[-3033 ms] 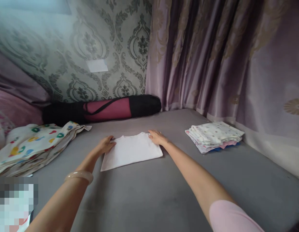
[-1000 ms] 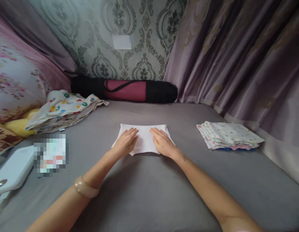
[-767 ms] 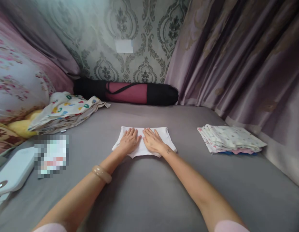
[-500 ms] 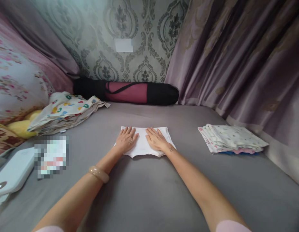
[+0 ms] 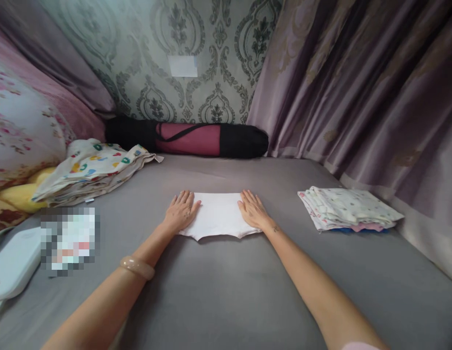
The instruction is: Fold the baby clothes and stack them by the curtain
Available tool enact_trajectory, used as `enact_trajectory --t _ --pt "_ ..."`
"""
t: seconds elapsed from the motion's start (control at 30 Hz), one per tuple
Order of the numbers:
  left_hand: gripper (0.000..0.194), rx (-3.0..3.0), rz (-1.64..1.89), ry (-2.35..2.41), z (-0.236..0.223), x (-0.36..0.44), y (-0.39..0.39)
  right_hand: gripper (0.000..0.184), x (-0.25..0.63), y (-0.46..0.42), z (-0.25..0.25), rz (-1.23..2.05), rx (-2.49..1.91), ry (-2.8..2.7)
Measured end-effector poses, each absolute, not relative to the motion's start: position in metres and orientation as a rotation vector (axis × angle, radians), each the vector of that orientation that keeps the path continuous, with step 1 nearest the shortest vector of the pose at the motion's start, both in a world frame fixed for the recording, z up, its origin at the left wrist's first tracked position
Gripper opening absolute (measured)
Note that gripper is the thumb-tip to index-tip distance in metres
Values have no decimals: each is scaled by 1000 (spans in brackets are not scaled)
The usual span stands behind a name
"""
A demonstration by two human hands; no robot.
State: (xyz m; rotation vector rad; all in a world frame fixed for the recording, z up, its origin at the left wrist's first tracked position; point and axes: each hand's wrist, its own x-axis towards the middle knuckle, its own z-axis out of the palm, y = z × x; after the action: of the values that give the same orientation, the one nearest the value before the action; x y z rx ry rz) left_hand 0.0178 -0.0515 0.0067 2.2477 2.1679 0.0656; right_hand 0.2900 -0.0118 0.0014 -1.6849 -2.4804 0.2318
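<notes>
A small white cloth garment (image 5: 219, 214) lies flat on the grey bed sheet (image 5: 218, 291) in front of me; its near edge has two small points. Resting flat on its left side is my left hand (image 5: 182, 211), fingers stretched forward and the thumb over the cloth. My right hand (image 5: 253, 210) lies the same way on the right side, palm down. Both hands cover the garment's side edges, and neither grips it. A beige bangle (image 5: 137, 267) circles my left forearm.
A folded stack of printed cloths (image 5: 350, 209) sits at the right. To the left lie patterned cloths (image 5: 98, 167), a blurred-out item (image 5: 72, 240) and a white device (image 5: 17, 262). A black and maroon long bag (image 5: 189, 139) lies along the wall, beside curtains (image 5: 338, 87).
My hands have slid apart, the left one leftward and the right one rightward, toward the garment's sides. More of the white cloth shows between them. The view has shifted slightly.
</notes>
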Motion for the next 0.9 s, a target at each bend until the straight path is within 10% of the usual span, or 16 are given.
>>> enact_trajectory --t 0.9 --pt "55 2456 256 2009 -1 87 -98 56 237 -64 11 205 -1368 -2619"
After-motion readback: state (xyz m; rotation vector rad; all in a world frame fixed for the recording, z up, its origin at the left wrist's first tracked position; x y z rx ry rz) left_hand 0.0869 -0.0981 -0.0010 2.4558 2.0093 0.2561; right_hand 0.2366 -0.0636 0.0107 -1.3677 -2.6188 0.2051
